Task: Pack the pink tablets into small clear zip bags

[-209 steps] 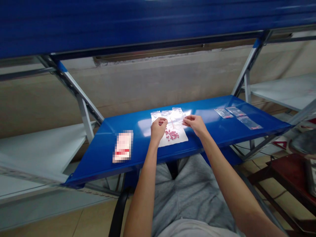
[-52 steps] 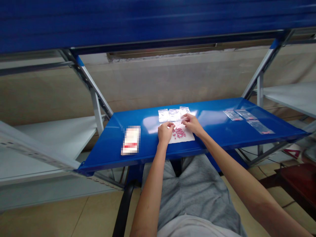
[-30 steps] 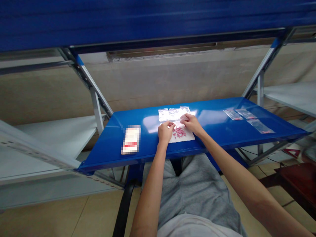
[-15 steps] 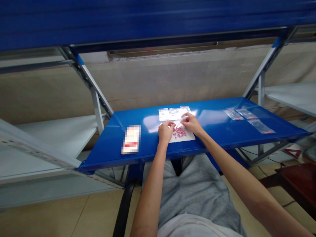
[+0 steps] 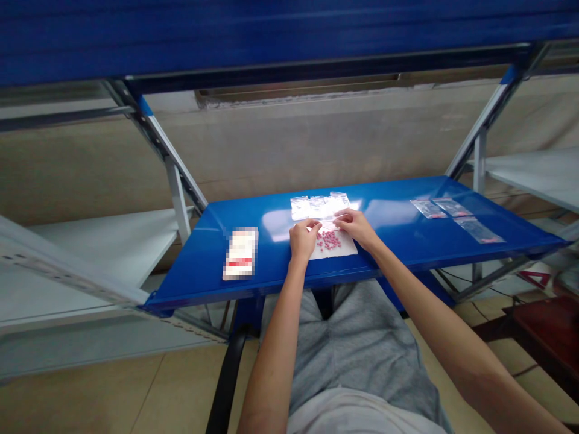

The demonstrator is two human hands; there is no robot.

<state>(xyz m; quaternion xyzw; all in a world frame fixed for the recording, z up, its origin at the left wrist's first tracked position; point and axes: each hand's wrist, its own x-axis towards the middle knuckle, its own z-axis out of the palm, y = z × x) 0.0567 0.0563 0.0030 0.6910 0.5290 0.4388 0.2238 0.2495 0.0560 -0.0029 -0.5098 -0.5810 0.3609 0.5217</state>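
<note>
Pink beads or pellets (image 5: 329,240) lie in a loose group on a white sheet (image 5: 341,250) in the middle of the blue shelf. My left hand (image 5: 304,239) is at the left edge of the sheet, thumb and fingers pinched on a small clear plastic bag (image 5: 326,224). My right hand (image 5: 356,226) pinches the bag's other side, over the sheet's right part. The bag spans the gap between my fingertips, just beyond the pellets. Glare and my fingers hide its details. Several flat clear zip bags (image 5: 300,208) lie just behind my hands.
On the right of the blue shelf (image 5: 398,235) lie three clear bags (image 5: 479,230) with small red bits inside. A blurred white and red item (image 5: 241,253) lies at left. Another blue shelf (image 5: 289,42) hangs overhead, between slanted metal posts (image 5: 488,114).
My right hand has shifted slightly right and its fingers have moved down a little. My left hand stays in nearly the same place. The pellets and the other bags look unchanged.
</note>
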